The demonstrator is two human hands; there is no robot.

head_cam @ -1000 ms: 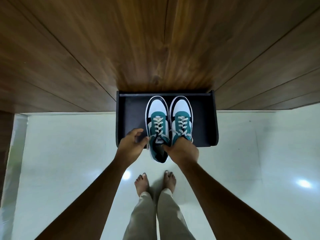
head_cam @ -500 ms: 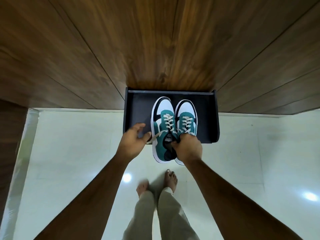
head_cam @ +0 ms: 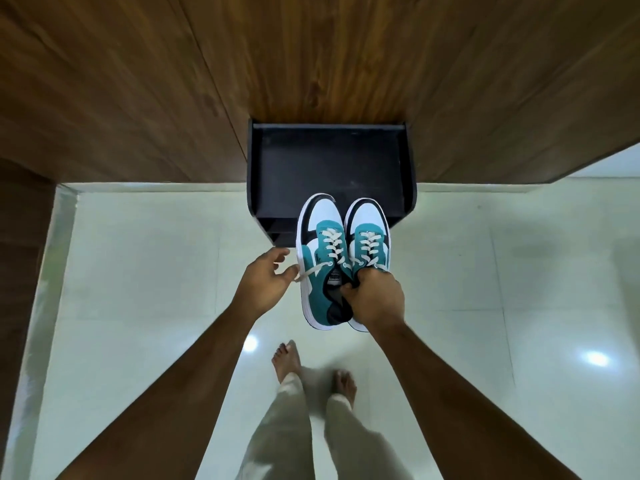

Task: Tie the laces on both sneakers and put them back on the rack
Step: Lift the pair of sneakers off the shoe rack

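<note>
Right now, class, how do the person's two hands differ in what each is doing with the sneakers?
The right hand is closed around the heel ends of both sneakers, carrying the pair; the left hand carries nothing. The right hand's fingers curl into the shoes' openings; the left hand is open, fingers spread. The left hand only meets a loose lace end beside the left sneaker. Both are bare and held out over the pale floor.

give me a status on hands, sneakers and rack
Right hand grips both sneakers at the collars, lifted off the rack. Left hand open beside a loose lace end. Laces untied. Nothing in the way.
</note>
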